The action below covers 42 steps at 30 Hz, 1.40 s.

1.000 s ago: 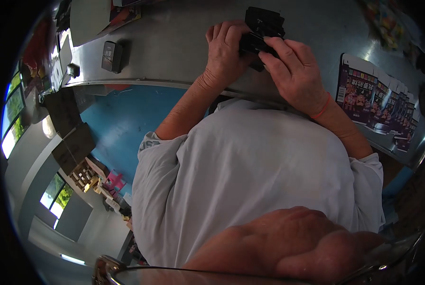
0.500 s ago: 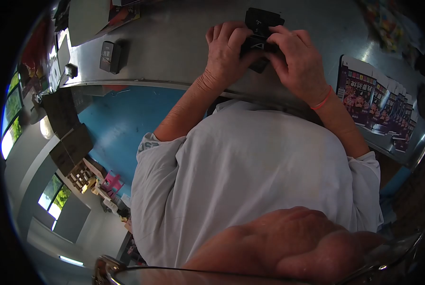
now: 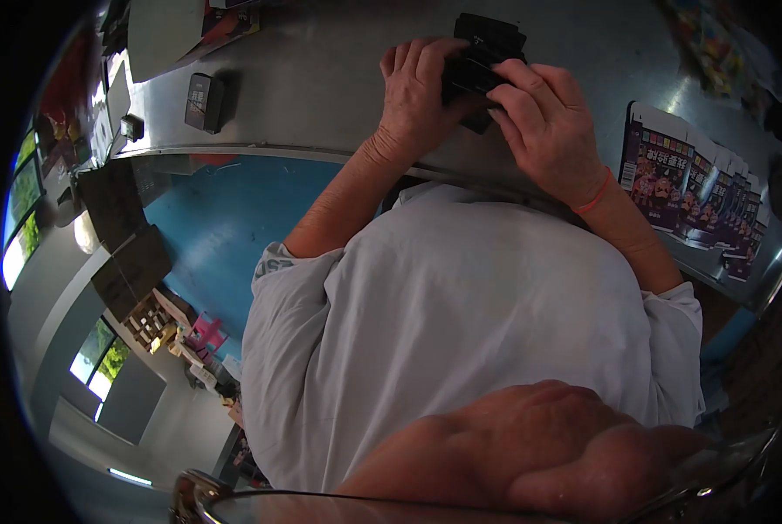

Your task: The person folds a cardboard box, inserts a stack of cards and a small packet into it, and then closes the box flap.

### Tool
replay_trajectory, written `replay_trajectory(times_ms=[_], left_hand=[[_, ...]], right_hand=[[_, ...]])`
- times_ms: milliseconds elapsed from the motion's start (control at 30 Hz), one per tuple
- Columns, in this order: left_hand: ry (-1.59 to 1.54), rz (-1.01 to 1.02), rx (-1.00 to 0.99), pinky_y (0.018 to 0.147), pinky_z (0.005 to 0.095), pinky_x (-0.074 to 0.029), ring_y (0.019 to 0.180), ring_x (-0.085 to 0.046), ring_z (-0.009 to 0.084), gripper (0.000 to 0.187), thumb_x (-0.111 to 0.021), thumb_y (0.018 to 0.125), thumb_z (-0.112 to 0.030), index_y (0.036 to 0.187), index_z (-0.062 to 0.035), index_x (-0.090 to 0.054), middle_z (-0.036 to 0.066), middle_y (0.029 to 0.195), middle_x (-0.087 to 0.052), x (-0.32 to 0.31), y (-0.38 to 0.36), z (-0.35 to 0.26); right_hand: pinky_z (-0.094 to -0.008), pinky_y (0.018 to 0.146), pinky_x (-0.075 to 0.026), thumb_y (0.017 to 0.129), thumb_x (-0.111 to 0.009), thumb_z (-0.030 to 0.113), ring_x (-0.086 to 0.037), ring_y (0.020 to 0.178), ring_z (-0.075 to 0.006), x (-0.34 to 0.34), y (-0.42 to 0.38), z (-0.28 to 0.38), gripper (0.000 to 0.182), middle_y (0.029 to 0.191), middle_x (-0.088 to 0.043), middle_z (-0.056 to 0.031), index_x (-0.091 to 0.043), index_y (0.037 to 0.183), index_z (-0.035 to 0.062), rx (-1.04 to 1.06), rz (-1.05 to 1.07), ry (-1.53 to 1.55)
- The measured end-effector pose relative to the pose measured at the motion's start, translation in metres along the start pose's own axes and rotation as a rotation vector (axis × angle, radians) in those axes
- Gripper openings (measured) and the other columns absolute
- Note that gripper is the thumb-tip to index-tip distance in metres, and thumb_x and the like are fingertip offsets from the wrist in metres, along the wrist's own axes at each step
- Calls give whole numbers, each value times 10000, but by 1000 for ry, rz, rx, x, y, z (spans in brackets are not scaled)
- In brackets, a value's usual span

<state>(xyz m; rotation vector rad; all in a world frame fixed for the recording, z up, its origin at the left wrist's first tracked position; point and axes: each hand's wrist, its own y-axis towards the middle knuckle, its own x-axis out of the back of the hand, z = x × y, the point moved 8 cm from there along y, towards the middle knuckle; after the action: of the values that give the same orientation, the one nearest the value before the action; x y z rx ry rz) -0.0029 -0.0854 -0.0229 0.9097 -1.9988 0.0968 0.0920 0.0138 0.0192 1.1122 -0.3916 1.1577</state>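
Observation:
Black cards [image 3: 476, 77] are between my two hands, low over the metal table. My left hand [image 3: 419, 92] is closed on their left side, thumb beneath and fingers curled over the top. My right hand [image 3: 548, 118] pinches the near right edge of the cards with thumb and fingertips. Just beyond my fingers lies a stack of black cards [image 3: 489, 33], with a small pale mark on its top. More dark cards show beneath my hands, partly hidden by my fingers.
A small black box [image 3: 202, 103] with pale lettering stands on the metal table [image 3: 321, 113] at left. Fanned purple printed cartons [image 3: 683, 179] lie at right. Colourful packets [image 3: 714, 52] sit at the far right. Printed sheets [image 3: 177, 35] are at the upper left.
The card with a white letter A no longer shows its face between my hands. My right hand has shifted slightly down, its fingers now bunched at the card edge. My left hand stays put.

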Motion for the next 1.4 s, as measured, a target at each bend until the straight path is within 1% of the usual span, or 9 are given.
replay_trajectory(times_ms=[100,233,400,667,900,1067,1167,1300,1400], left_hand=[[73,4,-60,970,454,-340,1048,-514,314,545,-813,688,-299,1131,-126,-548,64,1147,-551,-6,-4,6],[30,6,-51,968,442,-350,1055,-506,317,489,-800,700,-257,1104,-128,-555,74,1146,-545,-7,-5,5],[95,30,-135,972,456,-347,1064,-499,323,498,-791,713,-250,1121,-112,-539,90,1148,-543,-5,-2,-5],[-3,214,-364,944,443,-392,1066,-500,327,427,-732,769,-185,1143,-90,-551,105,1157,-542,-18,27,-87],[-35,415,-876,980,424,-386,1180,-491,268,339,-697,783,-274,1092,-166,-605,43,1227,-542,-117,33,-186],[84,468,-893,967,414,-403,1134,-526,262,291,-672,808,-266,1070,-151,-619,53,1183,-578,-96,48,-147],[-16,620,-674,950,419,-437,1093,-547,316,309,-669,828,-213,1109,-99,-612,102,1171,-584,-107,83,-124],[-111,136,-735,905,424,-477,1088,-551,355,339,-680,814,-119,1142,-76,-603,119,1170,-597,-109,165,-172],[142,-118,-914,859,367,-509,1059,-605,271,329,-651,865,-119,1184,-67,-588,105,1172,-603,-153,207,-186]], right_hand=[[-368,817,-476,763,-706,72,-550,939,-262,-4,0,-6,318,1095,-580,-70,-559,1044,75,-19,-46,81],[-350,823,-478,785,-687,74,-565,881,-274,-1,10,-15,323,993,-590,-78,-537,1071,63,-97,-115,154],[-380,767,-488,809,-652,111,-622,828,-288,-29,14,-25,140,841,-643,-85,-580,916,57,-199,199,-40],[-388,510,-453,917,-620,199,-604,565,-303,92,-40,-106,217,638,-580,-144,-537,856,8,-504,-421,285],[-322,489,-481,959,-605,235,-666,626,-174,122,-130,-173,228,697,-625,-52,-574,911,14,-865,-609,589],[-290,518,-486,983,-579,265,-678,736,-133,122,-149,-176,224,852,-646,-56,-588,953,43,-847,-686,728],[-280,534,-491,988,-570,264,-670,750,-117,119,-150,-181,224,881,-646,-57,-592,972,42,-824,-672,680],[-257,544,-506,984,-577,235,-655,693,-95,121,-148,-178,211,826,-652,-35,-587,989,25,-791,-645,622],[-239,544,-511,979,-579,208,-647,666,-80,118,-146,-176,192,801,-655,-19,-581,1000,16,-851,-673,745]])
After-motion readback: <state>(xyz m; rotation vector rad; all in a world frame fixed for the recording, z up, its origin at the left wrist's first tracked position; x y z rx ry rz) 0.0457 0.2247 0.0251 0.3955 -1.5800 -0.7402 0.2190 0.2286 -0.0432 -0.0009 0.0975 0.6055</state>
